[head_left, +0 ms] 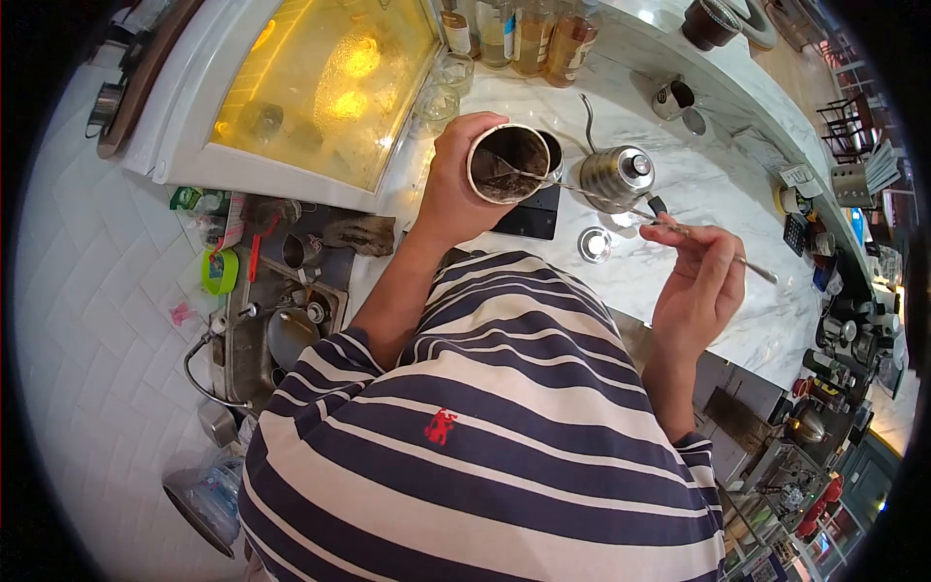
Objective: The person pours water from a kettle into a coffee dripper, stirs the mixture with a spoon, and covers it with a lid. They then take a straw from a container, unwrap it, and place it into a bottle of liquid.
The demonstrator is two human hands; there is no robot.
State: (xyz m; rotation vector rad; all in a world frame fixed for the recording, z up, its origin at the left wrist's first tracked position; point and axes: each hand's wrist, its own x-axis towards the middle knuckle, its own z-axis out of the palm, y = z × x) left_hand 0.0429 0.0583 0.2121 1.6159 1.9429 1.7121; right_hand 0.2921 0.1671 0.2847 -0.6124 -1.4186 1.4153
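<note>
My left hand (454,189) is wrapped around a cup (529,145) tilted so that its open mouth faces me. Dark brown matter coats the inside. In my right hand (698,286), a long thin metal bar spoon (756,270) is pinched between the fingers. Its far end reaches over the rim into the cup. Behind the cup, a second metal-rimmed vessel (554,153) is partly hidden. A black flat scale (533,218) lies below it on the counter. To the right stands a steel gooseneck kettle (613,181). A small round silver item (594,244) sits nearer me.
Several bottles (533,44) and clear glasses (438,102) stand beside a lit yellow display case (320,97). A mug (671,99) is farther back on the marble counter (732,194). At left is a sink (250,354) with utensils. Cups and equipment line the right side.
</note>
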